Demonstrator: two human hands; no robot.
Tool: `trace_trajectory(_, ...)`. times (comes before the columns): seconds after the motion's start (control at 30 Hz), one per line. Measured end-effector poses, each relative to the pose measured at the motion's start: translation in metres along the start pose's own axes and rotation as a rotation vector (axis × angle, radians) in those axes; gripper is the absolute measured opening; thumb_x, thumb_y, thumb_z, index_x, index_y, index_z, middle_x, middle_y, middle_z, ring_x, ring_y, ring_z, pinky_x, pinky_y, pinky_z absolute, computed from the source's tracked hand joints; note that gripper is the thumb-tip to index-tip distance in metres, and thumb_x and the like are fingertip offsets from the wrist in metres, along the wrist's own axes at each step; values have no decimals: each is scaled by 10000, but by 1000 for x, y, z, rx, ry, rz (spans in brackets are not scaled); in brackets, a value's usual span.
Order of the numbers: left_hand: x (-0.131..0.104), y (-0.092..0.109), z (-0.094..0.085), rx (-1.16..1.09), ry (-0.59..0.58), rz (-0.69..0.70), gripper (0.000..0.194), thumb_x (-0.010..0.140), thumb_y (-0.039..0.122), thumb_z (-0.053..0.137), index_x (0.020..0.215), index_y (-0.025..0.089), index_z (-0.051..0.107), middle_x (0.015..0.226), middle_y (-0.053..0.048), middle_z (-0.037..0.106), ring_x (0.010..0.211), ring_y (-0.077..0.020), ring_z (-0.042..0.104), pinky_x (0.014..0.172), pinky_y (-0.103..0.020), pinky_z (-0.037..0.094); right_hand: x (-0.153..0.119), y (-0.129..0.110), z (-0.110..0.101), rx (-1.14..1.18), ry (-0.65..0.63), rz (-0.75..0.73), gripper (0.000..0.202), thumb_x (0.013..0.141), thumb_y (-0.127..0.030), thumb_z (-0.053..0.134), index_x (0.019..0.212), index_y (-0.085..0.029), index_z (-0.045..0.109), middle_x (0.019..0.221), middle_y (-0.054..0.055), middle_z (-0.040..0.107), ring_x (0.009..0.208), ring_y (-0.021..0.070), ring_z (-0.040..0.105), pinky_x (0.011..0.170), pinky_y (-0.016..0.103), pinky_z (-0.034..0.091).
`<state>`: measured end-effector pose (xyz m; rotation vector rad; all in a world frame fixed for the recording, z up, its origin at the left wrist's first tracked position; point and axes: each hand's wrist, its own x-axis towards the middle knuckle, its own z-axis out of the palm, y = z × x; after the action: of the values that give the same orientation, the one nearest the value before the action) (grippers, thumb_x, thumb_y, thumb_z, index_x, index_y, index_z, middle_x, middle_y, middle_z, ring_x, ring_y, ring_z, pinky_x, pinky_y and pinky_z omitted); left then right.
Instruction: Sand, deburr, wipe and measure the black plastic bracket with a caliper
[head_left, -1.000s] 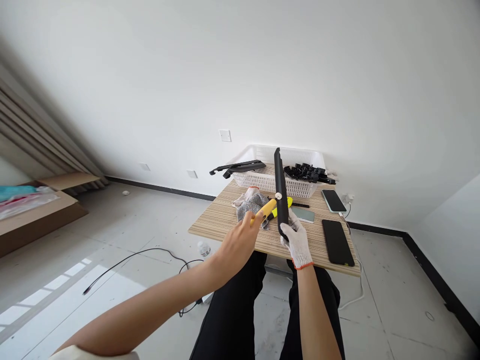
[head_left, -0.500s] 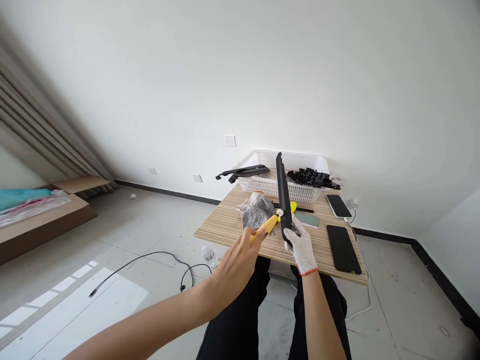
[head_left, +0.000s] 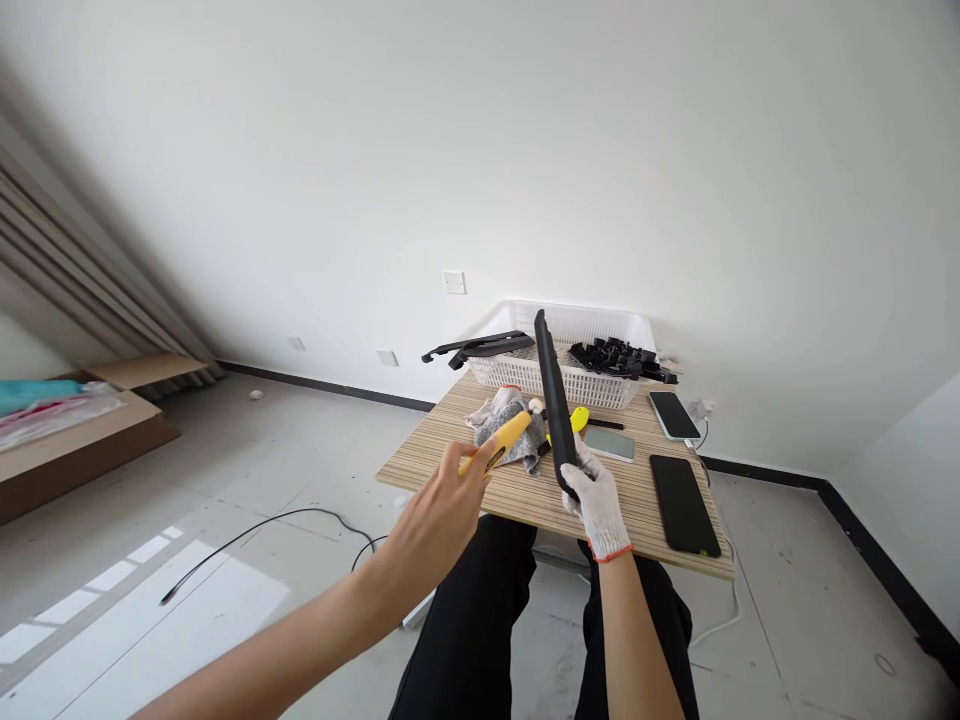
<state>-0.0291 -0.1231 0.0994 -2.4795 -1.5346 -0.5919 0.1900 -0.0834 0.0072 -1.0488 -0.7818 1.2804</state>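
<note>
My left hand (head_left: 448, 500), bare, grips a yellow pen-shaped tool (head_left: 498, 444) with a small white round tip. That tip stands to the left of a long black plastic strip (head_left: 556, 400), apart from it. My right hand (head_left: 595, 498), in a white knit glove with an orange cuff, is closed around the strip's lower end and keeps it upright and slightly tilted. Behind the tool, a grey cloth (head_left: 526, 432) and a white glove (head_left: 491, 405) lie on the wooden table (head_left: 442, 455). A bright yellow object (head_left: 579, 419) is partly hidden by the strip.
A white plastic basket (head_left: 517, 376) at the back holds black strips (head_left: 487, 345) jutting out leftward and a pile of small black parts (head_left: 619, 357). Phones (head_left: 684, 505) lie at the table's right. A black cable (head_left: 247, 535) runs across the floor; a cardboard box (head_left: 82, 435) sits far left.
My left hand has drawn the yellow tool left, away from the strip. The strip's upper end has tipped left, while my right hand keeps its grip.
</note>
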Motion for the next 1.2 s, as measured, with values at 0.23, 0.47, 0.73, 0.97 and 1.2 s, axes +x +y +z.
trace_trajectory(0.23,6,8,-1,-89,-100,17,465,987,145,347,1418,317,374,1199,-85,535,699,-127,616,691,-316,586,-3,-1,0,6,-21,-19,686,744,-304,719,1415,-240,591,780,-9,617,465,57,365,417,239,323)
trace_trajectory(0.47,29,8,11,-78,-90,0,519,942,58,341,1418,258,400,1198,-107,553,833,-166,618,732,-312,573,-2,-1,1,5,-39,-24,693,732,-311,728,1408,-236,597,767,-17,618,457,56,360,413,243,303)
trace_trajectory(0.73,74,12,17,-42,-51,-45,538,901,14,363,1397,208,438,1081,-88,650,1014,-221,607,920,-393,530,-1,0,0,21,-27,1,692,712,-319,740,1386,-235,610,712,-36,604,450,62,368,412,242,315)
trace_trajectory(0.97,127,18,21,37,-60,-112,549,874,-34,374,1394,125,444,1083,-142,641,990,-235,595,875,-362,492,-3,-1,0,18,-31,-20,729,742,-322,725,1446,-250,552,733,-33,600,455,63,367,419,244,310)
trace_trajectory(1.2,193,28,44,112,-2,-220,540,891,-58,317,1399,80,436,1144,-196,625,1080,-259,559,911,-365,476,-3,-4,-1,25,-29,4,743,737,-347,745,1446,-228,557,684,-29,600,444,73,376,421,257,323)
